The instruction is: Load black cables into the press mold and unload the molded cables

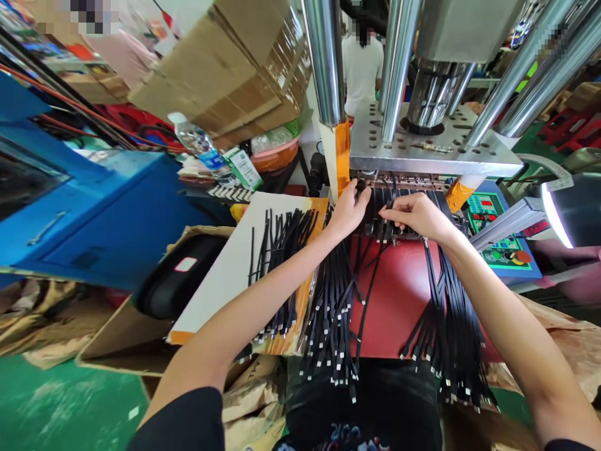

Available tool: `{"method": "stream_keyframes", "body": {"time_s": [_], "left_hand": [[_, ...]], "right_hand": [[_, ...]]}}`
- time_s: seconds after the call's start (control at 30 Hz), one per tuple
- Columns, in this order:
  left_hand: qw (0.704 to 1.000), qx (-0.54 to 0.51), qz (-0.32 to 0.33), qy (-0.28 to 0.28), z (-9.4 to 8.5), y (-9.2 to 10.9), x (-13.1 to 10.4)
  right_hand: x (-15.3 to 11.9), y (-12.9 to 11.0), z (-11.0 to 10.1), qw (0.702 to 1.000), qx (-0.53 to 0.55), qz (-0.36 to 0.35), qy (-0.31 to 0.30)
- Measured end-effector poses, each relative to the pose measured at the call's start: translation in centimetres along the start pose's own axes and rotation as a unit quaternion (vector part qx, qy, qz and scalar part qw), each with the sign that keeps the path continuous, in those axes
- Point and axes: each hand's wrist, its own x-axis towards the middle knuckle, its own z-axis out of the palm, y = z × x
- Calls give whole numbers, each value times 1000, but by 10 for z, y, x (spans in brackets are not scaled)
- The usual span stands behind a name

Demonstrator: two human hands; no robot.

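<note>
Both hands are at a black slotted fixture (408,203) beneath a steel press plate (432,156). My left hand (351,208) is at the fixture's left end, thumb and forefinger nearly together; what they hold, if anything, is too small to tell. A short way to the right, my right hand (413,214) pinches a black cable at the front of the fixture. Black flat cables with silver plugs hang in a left bunch (333,307) and a right bunch (453,319) over a red surface (404,282). More cables (282,250) lie on a white board (225,269).
Steel columns (326,62) rise around the press. A green control panel (488,219) stands at the right beside a lit lamp (556,216). On the left are a water bottle (200,144), a cardboard box (235,69) and a blue cabinet (107,219). A person (361,69) is behind the press.
</note>
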Motion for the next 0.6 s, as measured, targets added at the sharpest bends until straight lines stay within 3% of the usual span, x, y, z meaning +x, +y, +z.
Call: {"method": "stream_keyframes", "body": {"time_s": [0.1, 0.17, 0.23, 0.47, 0.6], "left_hand": [[990, 32, 137, -23, -22, 1, -25], [962, 65, 252, -80, -38, 0, -39], [934, 109, 316, -128, -48, -3, -46], [881, 237, 362, -194, -45, -6, -39], [872, 297, 334, -199, -42, 11, -45]], "right_hand": [[29, 15, 5, 1000, 6, -2, -20], [36, 20, 8, 1000, -10, 1, -29], [39, 21, 9, 999, -32, -1, -24], [43, 22, 13, 994, -82, -34, 61], [37, 26, 9, 999, 16, -5, 40]]}}
